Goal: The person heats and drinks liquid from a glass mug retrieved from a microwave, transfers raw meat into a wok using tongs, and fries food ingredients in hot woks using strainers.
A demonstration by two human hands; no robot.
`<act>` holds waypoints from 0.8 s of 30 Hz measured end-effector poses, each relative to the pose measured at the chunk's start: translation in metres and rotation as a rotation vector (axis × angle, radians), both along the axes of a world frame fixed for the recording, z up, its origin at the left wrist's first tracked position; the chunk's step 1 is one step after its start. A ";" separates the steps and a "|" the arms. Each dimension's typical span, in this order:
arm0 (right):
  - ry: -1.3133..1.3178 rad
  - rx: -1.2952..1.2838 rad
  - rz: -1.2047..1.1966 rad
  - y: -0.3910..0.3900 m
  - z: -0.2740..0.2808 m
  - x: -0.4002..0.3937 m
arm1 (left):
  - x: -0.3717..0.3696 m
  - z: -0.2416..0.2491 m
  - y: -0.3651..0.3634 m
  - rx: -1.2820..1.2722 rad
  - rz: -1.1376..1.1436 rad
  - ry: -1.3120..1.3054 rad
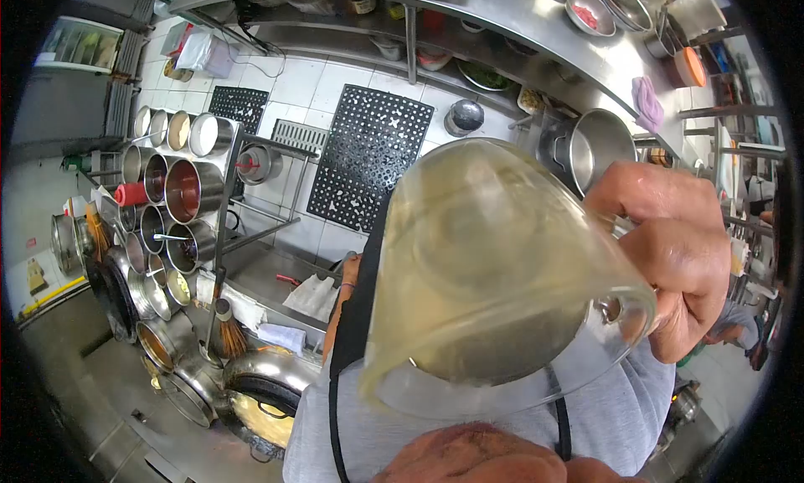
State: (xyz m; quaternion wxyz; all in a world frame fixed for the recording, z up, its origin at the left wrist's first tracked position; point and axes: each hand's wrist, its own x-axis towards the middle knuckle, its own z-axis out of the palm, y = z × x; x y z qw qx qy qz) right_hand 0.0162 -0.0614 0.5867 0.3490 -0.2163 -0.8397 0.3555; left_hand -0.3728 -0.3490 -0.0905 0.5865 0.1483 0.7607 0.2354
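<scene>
Close to the camera, a clear jug (486, 257) with pale yellowish liquid in it fills the middle of the view. It is tilted, its wide rim towards me at the bottom and its base away. My right hand (674, 248) is wrapped round the jug's handle side at the right, fingers curled. The handle is mostly hidden by the hand. My left hand (350, 268) is small in view, low beside the black apron (356, 340) and close to the steel counter's edge. Its fingers are too small and partly hidden to make out.
On the left, a rack (222, 198) holds several steel pots of sauces. Below it are a whisk brush (226, 328) and a wok of yellow liquid (264, 420). A black perforated mat (368, 156) lies on the tiles. A large steel pot (599, 148) stands behind my right hand.
</scene>
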 end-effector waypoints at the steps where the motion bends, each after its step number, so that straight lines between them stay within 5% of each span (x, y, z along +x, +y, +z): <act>1: 0.012 0.009 0.006 0.000 0.000 -0.002 | -0.001 -0.001 0.001 0.002 0.006 -0.002; 12: 0.004 0.077 0.027 0.003 0.003 -0.012 | -0.006 -0.020 0.020 0.020 0.161 -0.070; 24: -0.009 0.135 -0.045 -0.006 0.010 -0.012 | -0.005 -0.003 0.018 0.000 -0.027 -0.021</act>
